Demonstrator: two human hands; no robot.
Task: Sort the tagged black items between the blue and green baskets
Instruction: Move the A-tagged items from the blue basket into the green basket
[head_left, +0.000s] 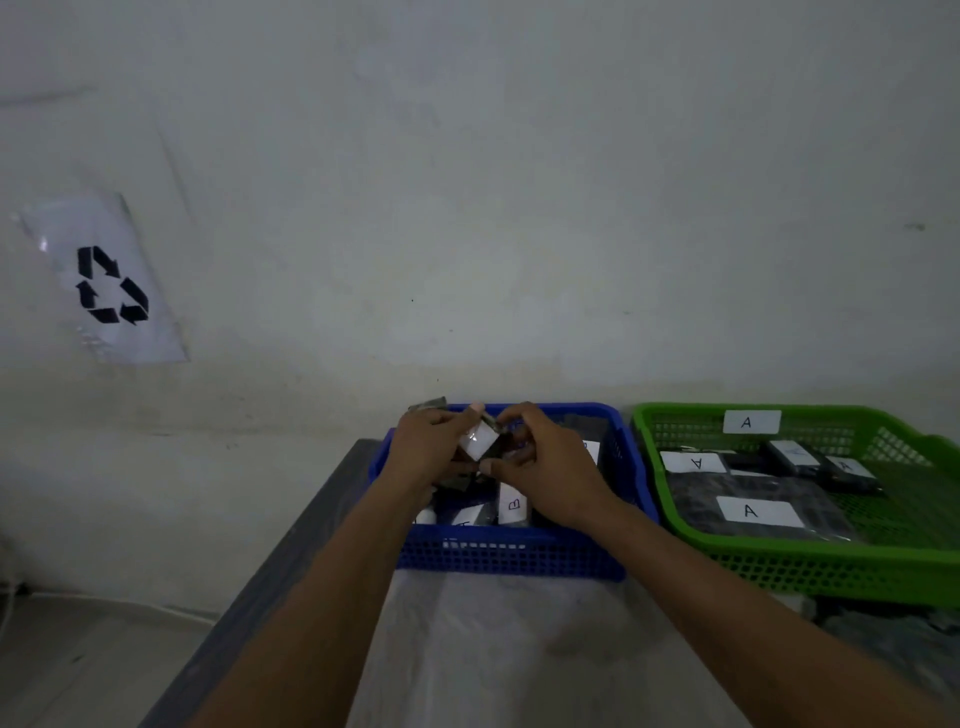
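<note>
Held item: small black item (485, 444) with white tag, above the blue basket (511, 558).
Left hand (428, 447): fingers pinching it.
Right hand (545, 467): fingers pinching it too.
Green basket (810, 571): just right of blue, A-tagged items inside.
Counter (493, 649): bare near edge.

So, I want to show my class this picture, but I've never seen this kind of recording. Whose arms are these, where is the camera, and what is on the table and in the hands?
There is no machine here. One wide-angle camera sits on a person's head, looking forward and down, so the two bare arms are the wearer's own. On the grey table stand a blue perforated plastic basket and, to its right, a green perforated plastic basket. Both contain black items with white paper tags; those in the green basket read A, and one in the blue basket reads B. The left hand and right hand together hold a small black item with a white tag above the blue basket. Its letter is unreadable.
</note>
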